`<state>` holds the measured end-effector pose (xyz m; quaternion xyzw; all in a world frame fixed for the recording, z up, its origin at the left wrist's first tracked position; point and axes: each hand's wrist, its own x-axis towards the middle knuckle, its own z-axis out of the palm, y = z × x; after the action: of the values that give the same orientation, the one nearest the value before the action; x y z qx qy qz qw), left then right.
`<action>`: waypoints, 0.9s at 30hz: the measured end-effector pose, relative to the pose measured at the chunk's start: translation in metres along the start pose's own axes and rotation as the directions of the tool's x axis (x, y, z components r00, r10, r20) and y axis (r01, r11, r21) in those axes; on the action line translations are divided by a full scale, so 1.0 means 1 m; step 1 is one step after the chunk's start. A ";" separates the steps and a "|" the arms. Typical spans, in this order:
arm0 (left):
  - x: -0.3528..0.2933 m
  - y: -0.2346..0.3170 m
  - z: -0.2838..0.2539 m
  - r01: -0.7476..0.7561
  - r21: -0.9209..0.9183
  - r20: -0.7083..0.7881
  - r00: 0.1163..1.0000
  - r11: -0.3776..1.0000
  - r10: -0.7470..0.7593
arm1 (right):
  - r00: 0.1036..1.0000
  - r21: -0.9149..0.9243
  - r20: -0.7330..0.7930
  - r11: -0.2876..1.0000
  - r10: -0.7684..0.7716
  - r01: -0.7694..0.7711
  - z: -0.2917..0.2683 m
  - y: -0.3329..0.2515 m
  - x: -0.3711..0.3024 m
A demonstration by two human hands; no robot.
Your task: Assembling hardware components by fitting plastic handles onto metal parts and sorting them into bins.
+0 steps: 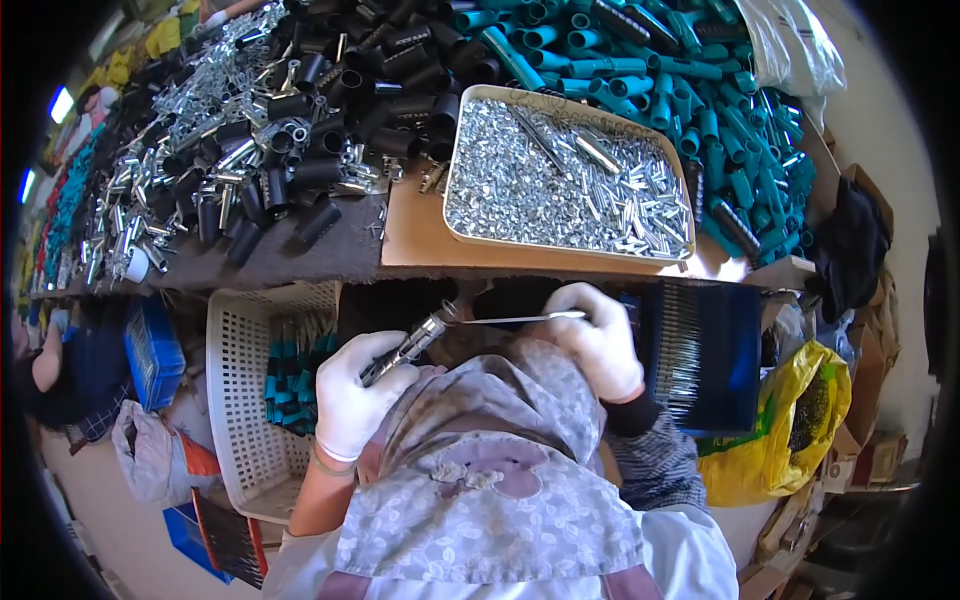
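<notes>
**A:** Start with the metal tool (405, 350) in your left hand (350, 405). Where does it sit?

**B:** Just below the front edge of the surface (420, 240), over your lap. Your gloved left fingers (375, 352) are wrapped shut around its lower end, and its long axis slants up and to your right, with the free tip toward the middle.

**A:** And the other piece?

**B:** A thin metal rod (520, 319), lying nearly level, left to right. Your right hand (600, 345) holds it at its right end, fingers closed over it; its left end meets the tip of the tool.

**A:** So the two join where?

**B:** Between your hands, a little nearer your left. The rod points leftward from your right fingers straight at the tool's tip, so the two axes meet at a shallow angle rather than in one line. I cannot tell whether the rod's end is already inside the tool or only touching it.

**A:** What lies around you?

**B:** Straight ahead on the surface, just above your right hand, a shallow tray (462, 165) filled with small silver metal parts. To its left a heap of black tubes (330, 110) mixed with more bright metal parts; behind and to its right, a heap of teal tubes (700, 90). Under the surface to your left stands a white plastic basket (235, 400) with teal-handled pieces in it. To your right sits a dark box (735, 355) lined with rows of thin rods, and beyond it a yellow bag (775, 440).
</notes>
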<state>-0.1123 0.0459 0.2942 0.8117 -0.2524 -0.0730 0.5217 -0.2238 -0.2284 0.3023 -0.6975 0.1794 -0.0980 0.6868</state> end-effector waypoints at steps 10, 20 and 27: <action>0.010 0.014 -0.003 -0.249 0.137 0.171 0.959 0.959 0.225 | 0.963 -0.237 0.269 0.969 0.001 0.066 -0.002 -0.036 0.018; 0.002 0.015 0.006 -0.231 0.130 0.200 0.959 0.964 0.203 | 0.924 -0.186 0.381 0.982 0.033 0.042 0.011 -0.025 0.014; 0.007 0.013 0.008 -0.365 0.107 0.205 0.918 0.925 0.339 | 0.928 -0.192 0.370 0.981 0.053 0.021 0.010 -0.025 0.013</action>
<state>-0.1138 0.0324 0.3030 0.7781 -0.4456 -0.0336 0.4415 -0.2052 -0.2243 0.3258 -0.7649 0.0597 0.0598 0.6385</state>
